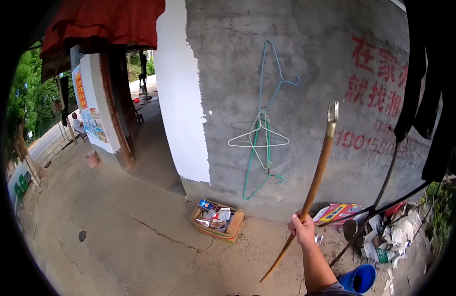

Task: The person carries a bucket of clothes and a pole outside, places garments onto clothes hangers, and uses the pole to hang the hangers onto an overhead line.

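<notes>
My right hand [302, 229] is closed around a long wooden pole [317, 175], gripping it below its middle. The pole leans with its upper end to the right and carries a shiny metal tip that looks forked. Its thin lower end points down to the left, close to the ground; whether it touches cannot be made out. Beyond the pole, against the grey wall, hang a blue hanger [262, 74], a white hanger [282, 139] and a green hanger [251, 170], strung one below another. My left hand is out of sight.
A basket [236, 224] of packets sits at the wall's foot. To the right are a blue bucket [367, 276], a heap of rubbish [381, 241], a flat carton [336, 213] and dark hanging cloth [413, 84]. A doorway [144, 118] opens left; a pinkish pot [91, 159] stands nearby.
</notes>
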`<state>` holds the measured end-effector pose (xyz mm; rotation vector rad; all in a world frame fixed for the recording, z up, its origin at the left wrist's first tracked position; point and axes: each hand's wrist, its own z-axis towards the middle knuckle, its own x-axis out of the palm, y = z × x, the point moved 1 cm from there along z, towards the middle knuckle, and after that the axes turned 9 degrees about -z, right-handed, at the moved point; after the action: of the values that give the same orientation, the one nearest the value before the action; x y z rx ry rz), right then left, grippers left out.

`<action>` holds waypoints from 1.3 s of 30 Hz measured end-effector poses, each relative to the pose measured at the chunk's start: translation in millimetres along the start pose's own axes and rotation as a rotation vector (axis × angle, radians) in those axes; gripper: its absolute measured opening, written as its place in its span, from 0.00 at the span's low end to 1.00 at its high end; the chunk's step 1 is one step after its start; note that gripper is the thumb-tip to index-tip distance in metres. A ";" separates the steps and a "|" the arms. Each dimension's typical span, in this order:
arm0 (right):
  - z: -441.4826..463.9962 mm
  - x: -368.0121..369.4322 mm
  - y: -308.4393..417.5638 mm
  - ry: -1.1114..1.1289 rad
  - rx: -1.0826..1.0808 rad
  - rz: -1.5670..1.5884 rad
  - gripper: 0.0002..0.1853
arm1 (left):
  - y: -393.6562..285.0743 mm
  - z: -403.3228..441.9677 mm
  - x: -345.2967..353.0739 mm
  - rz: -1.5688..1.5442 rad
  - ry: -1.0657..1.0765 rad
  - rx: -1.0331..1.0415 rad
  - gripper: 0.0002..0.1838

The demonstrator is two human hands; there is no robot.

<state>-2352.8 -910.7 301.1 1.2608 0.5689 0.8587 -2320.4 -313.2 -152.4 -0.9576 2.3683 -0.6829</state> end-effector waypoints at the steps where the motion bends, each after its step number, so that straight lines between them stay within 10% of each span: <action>1: -9.6 -24.2 -2.6 -0.060 0.031 -0.071 0.11 | -4.6 17.1 5.4 -0.050 0.045 0.016 0.15; 6: -101.2 -120.7 -31.5 -0.193 0.069 -0.509 0.13 | -268.2 -60.1 88.5 -0.243 0.063 0.206 0.12; 10: -154.8 -171.5 -4.3 -0.270 0.086 -0.544 0.14 | -410.2 -115.1 232.4 -0.018 0.519 0.498 0.21; 18: -219.0 -282.7 83.4 -0.178 0.041 -0.501 0.11 | -464.3 -248.8 562.5 0.426 0.908 1.193 0.23; 21: -242.2 -342.6 105.0 -0.311 -0.090 -0.512 0.34 | -475.0 -274.6 621.4 0.462 0.776 1.267 0.12; 24: -280.5 -395.9 85.5 -0.531 -0.014 -0.437 0.33 | -501.6 -298.4 663.9 0.435 0.875 0.901 0.14; 39: -400.9 -526.4 4.6 -0.907 0.671 -0.203 0.13 | -568.6 -166.6 945.9 0.378 0.913 0.599 0.14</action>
<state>-2970.5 -1106.3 166.9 1.9728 0.2246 -0.1562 -2742.7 -1319.8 80.6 0.1235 2.6334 -1.7962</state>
